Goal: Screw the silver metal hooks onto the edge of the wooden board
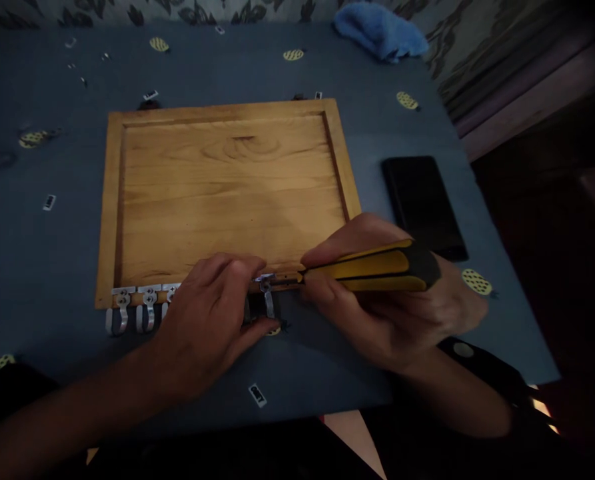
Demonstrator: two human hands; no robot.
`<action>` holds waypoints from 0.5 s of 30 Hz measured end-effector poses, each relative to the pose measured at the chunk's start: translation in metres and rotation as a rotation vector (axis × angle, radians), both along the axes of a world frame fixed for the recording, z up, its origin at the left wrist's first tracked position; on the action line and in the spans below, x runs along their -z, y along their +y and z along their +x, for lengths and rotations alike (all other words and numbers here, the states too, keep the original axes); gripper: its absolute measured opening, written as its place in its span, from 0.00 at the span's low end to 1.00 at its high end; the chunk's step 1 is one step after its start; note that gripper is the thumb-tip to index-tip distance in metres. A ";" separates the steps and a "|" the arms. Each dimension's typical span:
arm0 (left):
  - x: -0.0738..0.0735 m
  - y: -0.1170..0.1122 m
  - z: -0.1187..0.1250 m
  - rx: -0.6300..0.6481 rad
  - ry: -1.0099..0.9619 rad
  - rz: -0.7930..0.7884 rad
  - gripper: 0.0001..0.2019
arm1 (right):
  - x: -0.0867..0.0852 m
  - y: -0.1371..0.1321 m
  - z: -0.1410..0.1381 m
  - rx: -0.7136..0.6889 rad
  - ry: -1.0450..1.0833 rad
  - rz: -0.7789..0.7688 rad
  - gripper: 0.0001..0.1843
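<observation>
A framed wooden panel lies flat on the table, its raised rim facing up. Along its near edge runs a row of silver metal hooks, partly covered by my left hand. That hand is closed around the near rim by a hook at the right of the row, with fingers above and thumb below. My right hand grips a yellow-and-black screwdriver, held nearly level. The screwdriver's front end points left along the rim toward this hook; whether its tip touches a screw is unclear.
A dark smartphone lies right of the panel. At the back right is a crumpled blue cloth. Several tiny shiny pieces are scattered at the back left of the blue-grey patterned tablecloth. The table's right edge drops into shadow.
</observation>
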State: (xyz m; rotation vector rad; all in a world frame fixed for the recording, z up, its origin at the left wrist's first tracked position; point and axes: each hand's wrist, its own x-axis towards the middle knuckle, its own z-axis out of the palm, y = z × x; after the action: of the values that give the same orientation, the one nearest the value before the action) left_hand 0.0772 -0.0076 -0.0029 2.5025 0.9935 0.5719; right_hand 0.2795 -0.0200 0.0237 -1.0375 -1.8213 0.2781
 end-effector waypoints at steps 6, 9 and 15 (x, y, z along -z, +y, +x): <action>-0.019 -0.007 -0.010 0.069 -0.028 0.180 0.16 | -0.003 -0.001 -0.001 0.014 -0.012 -0.041 0.15; -0.024 -0.018 -0.021 0.214 -0.047 0.278 0.08 | -0.001 0.000 -0.002 0.022 -0.008 -0.055 0.13; -0.012 -0.041 -0.038 0.372 -0.035 0.224 0.16 | 0.004 -0.002 -0.002 0.012 0.030 -0.038 0.09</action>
State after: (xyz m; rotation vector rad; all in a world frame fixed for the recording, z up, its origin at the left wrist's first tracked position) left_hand 0.0394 -0.0486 0.0088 2.7669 0.4501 0.6329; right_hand 0.2774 -0.0217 0.0195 -1.0650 -1.7882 0.3203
